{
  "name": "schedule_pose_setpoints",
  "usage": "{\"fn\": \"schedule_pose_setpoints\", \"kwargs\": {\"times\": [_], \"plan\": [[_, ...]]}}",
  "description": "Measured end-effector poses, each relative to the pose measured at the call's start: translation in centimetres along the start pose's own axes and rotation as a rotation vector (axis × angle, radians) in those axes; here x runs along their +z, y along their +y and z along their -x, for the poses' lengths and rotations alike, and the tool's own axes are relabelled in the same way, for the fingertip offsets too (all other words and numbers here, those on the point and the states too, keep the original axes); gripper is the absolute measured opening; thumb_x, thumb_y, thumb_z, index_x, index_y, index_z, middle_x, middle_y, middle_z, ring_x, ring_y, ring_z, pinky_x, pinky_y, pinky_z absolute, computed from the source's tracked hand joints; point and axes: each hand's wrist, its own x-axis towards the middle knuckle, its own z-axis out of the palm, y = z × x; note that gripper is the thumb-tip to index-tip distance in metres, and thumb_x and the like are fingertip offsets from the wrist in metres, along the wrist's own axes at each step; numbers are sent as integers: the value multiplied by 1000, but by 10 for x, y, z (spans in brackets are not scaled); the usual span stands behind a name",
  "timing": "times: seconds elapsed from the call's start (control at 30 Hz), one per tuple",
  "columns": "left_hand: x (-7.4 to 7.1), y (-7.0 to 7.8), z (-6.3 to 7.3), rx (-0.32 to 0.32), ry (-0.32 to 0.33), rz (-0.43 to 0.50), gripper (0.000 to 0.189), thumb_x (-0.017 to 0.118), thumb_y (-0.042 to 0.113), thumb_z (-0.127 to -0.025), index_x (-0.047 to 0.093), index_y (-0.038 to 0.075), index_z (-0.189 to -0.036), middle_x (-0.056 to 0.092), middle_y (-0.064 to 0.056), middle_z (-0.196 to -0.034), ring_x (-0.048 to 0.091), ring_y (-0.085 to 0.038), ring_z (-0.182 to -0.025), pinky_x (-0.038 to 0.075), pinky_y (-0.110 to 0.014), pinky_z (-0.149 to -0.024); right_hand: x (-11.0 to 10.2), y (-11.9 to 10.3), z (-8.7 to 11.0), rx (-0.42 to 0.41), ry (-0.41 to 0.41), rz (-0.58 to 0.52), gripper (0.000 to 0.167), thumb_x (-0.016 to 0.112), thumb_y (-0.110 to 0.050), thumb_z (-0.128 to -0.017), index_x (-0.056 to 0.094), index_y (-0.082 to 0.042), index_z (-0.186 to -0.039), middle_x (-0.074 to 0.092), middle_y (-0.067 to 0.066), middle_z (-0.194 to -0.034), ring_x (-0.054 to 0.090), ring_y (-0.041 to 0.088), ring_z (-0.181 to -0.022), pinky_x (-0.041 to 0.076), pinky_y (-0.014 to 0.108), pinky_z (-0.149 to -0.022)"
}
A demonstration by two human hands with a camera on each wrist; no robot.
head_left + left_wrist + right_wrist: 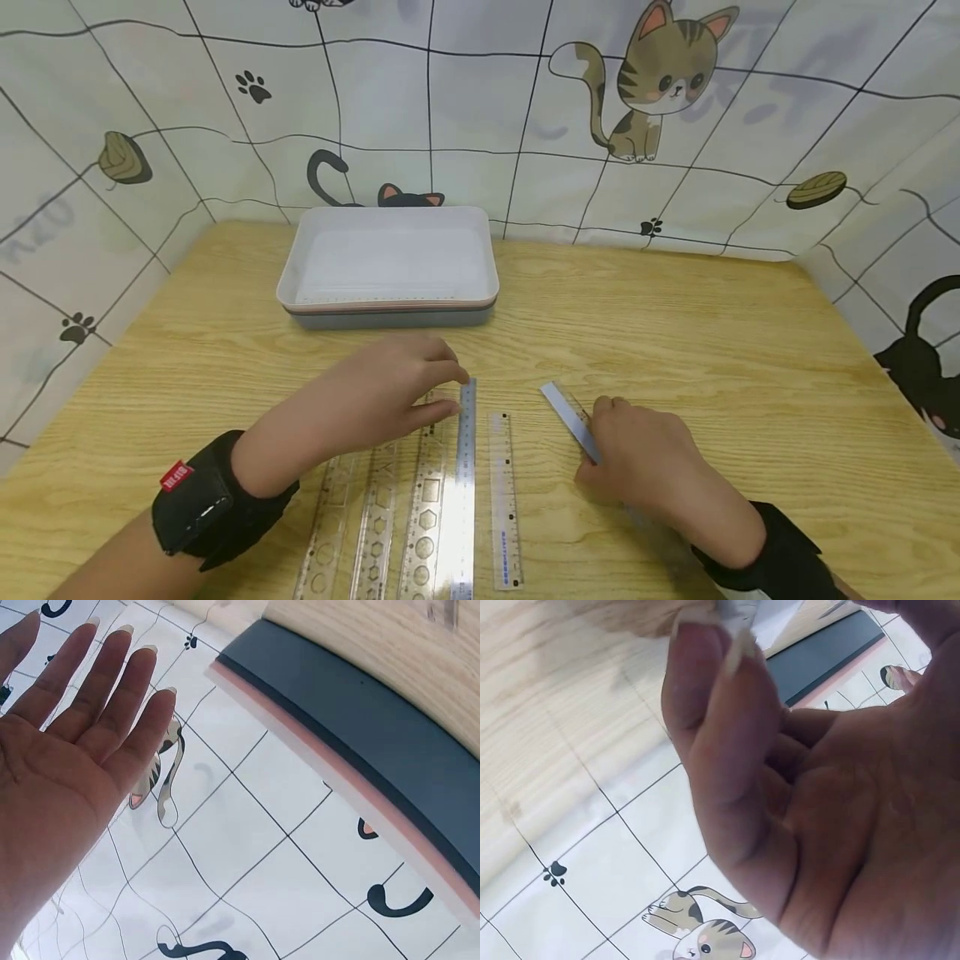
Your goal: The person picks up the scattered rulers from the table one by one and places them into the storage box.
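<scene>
My right hand [637, 446] grips a flat pale-grey ruler [570, 421] slanting across the table's right half. A clear strip with small marks shows along its edge; my fingers hide much of both. In the right wrist view, the curled fingers [731, 735] reach a pale strip at the top edge. My left hand [405, 387] has its fingertips right at the top end of a metal ruler [465, 475]; the left wrist view shows its fingers [112, 697] nearly straight. Just right of that ruler lies a short clear ruler [506, 500] with blue lettering.
Three clear stencil rulers [423, 525] with cut-out shapes lie side by side left of the metal ruler, partly under my left forearm. A white and grey tray [390, 317] stands at the back. A cat-print cloth [487, 108] walls the wooden table [712, 333].
</scene>
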Motion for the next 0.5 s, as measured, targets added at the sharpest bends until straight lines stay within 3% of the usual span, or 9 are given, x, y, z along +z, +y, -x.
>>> {"fn": "schedule_pose_setpoints", "kwargs": {"times": [0.2, 0.33, 0.5], "plan": [[10, 5, -2, 40, -54, 0, 28, 70, 30, -96, 73, 10, -116, 71, -3, -109, 69, -16, -97, 58, -31, -84, 1, -2, -2, -9, 69, -13, 22, 75, -15, -78, 54, -8, -80, 46, 2, -67, 42, 15, -54, 31, 28, -43], [14, 11, -4, 83, -68, -25, 23, 71, 31, -96, 73, 11, -108, 71, 0, -103, 66, -14, -89, 57, -29, -80, 4, -4, -2, -62, 216, 38, 19, 73, -5, -79, 57, -7, -69, 45, -1, -59, 35, 12, -49, 26, 24, -42], [16, 20, -5, 119, -67, -55, 20, 70, 29, -96, 74, 13, -107, 70, 2, -98, 65, -12, -86, 57, -28, -81, 8, -11, 2, -145, 411, 186, 35, 74, 6, -80, 52, -9, -56, 39, -3, -50, 26, 9, -49, 24, 23, -39]]}}
